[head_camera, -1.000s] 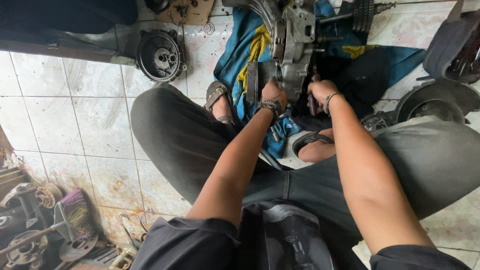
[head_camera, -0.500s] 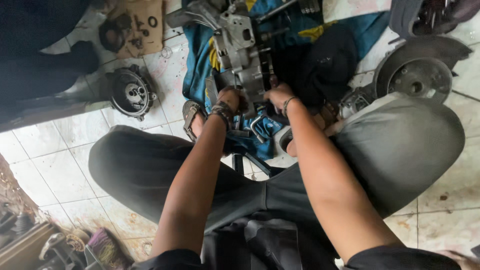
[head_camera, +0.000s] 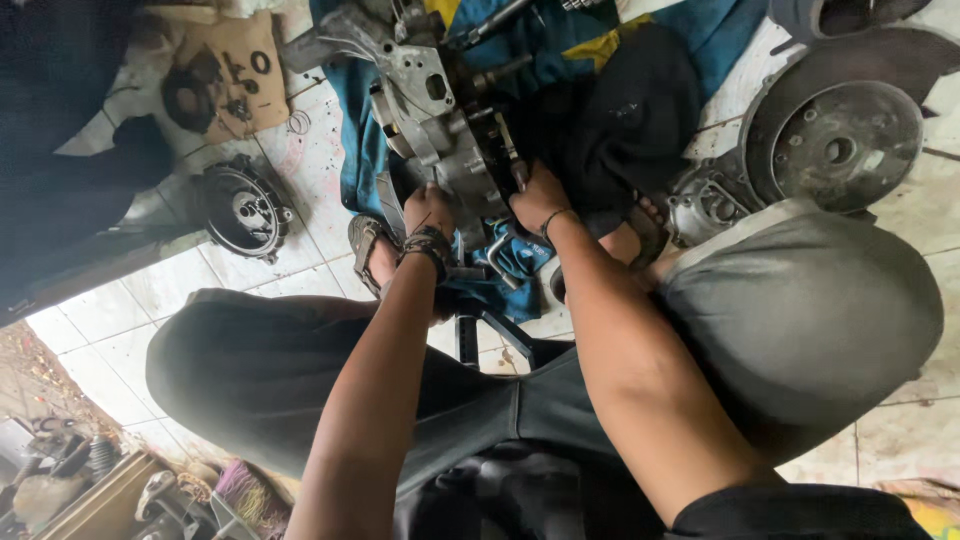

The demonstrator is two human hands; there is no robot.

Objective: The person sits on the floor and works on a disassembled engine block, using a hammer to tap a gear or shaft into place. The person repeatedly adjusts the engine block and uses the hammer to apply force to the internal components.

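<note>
Engine casing [head_camera: 440, 130] on blue cloth [head_camera: 360, 140], fingers [head_camera: 425, 200] gripping its near edge

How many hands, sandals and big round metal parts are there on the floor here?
Hands: 2, the left hand and the right hand, both on the grey engine block
Sandals: 2, one and another
Big round metal parts: 2, a dark cover and a grey disc
Total: 6
</note>
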